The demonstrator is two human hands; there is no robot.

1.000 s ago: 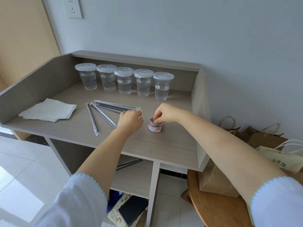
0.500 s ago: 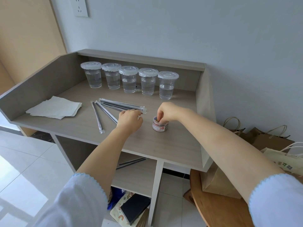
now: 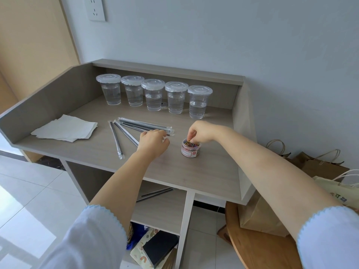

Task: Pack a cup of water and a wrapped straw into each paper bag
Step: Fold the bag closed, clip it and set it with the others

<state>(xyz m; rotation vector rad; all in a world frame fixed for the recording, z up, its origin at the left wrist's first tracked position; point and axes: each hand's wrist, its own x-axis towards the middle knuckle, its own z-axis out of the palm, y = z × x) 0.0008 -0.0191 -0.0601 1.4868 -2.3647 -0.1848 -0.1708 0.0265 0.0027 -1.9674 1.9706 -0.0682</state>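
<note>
Napkins (image 3: 65, 128) lie at the desk's (image 3: 194, 171) left. A small clip jar (image 3: 190, 148) stands near its right. A socket (image 3: 95, 8) sits on the far wall. A round wooden table (image 3: 260, 247) stands near right.

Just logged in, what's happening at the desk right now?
A person stands at the desk. Their right hand reaches fingertips-first into a small open tub of coloured paper clips. Their left hand, fingers curled, rests on the desk by the wrapped straws; what it holds, if anything, is unclear. Five lidded cups of water line the back, untouched. Paper bags wait at the right; nothing visibly packed yet.
</note>
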